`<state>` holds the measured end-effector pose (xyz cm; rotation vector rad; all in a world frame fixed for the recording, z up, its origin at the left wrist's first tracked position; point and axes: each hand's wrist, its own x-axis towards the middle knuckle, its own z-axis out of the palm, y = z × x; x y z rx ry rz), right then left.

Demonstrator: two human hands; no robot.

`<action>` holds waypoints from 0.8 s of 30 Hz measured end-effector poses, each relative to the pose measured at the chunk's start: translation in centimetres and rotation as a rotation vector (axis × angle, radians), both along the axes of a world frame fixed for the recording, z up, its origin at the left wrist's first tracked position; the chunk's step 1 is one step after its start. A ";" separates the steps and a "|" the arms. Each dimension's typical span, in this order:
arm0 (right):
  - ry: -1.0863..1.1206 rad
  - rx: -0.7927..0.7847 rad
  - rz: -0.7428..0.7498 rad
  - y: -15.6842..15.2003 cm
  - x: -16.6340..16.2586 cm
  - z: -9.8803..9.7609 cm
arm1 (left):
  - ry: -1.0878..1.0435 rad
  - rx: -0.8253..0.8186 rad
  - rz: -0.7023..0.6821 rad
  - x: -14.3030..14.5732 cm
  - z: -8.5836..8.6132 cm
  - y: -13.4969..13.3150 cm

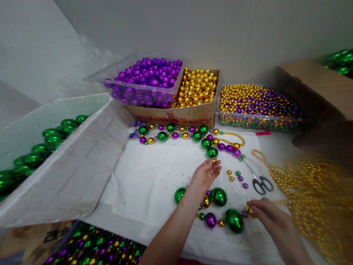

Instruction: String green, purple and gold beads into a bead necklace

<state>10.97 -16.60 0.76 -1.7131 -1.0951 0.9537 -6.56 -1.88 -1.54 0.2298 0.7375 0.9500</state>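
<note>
A long strand of green, purple and gold beads (179,134) lies across the white cloth (154,180). My left hand (205,173) is raised over the cloth, its fingers pinched on a small gold bead and a thin string just below a large green bead (212,152). My right hand (268,211) pinches the other end of the string at a gold bead, beside a second part of the strand with big green beads (234,220). A few loose small beads (237,176) lie between the hands.
Scissors (259,182) lie right of the loose beads. At the back stand a clear tub of purple beads (146,79), a cardboard box of gold beads (197,88) and a tray of small mixed beads (256,103). Gold strands (311,187) pile up right; green beads (41,147) left.
</note>
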 end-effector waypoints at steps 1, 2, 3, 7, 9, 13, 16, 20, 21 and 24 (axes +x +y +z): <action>0.001 0.009 -0.021 0.0 0.0 0.0 | 0.006 0.007 -0.004 0.0 0.0 0.0; 0.002 0.014 -0.035 0.1 0.0 0.0 | 0.013 0.015 -0.010 0.0 0.1 -0.1; 0.003 0.007 -0.025 0.1 0.0 0.0 | 0.020 0.022 -0.017 0.0 0.1 -0.1; -0.011 -0.036 0.037 0.0 0.5 -0.2 | 0.034 0.039 -0.037 -0.1 0.1 -0.1; -0.015 -0.031 0.036 -0.1 0.7 -0.3 | 0.037 0.058 -0.052 -0.2 0.1 -0.2; -0.028 0.002 0.039 0.5 -0.1 -0.3 | 0.021 0.114 -0.140 -0.1 0.3 -0.6; -0.018 0.038 0.026 1.9 -1.5 -0.7 | 0.021 0.168 -0.242 0.7 0.8 -1.4; -0.075 0.054 -0.005 3.4 -2.1 -1.2 | 0.143 0.281 -0.269 1.6 1.6 -2.3; -0.127 0.063 0.005 3.5 -1.8 -1.3 | 0.194 0.306 -0.246 1.8 1.8 -2.5; -0.280 0.146 0.030 3.7 -0.5 -0.9 | 0.342 0.364 -0.169 2.1 2.1 -2.7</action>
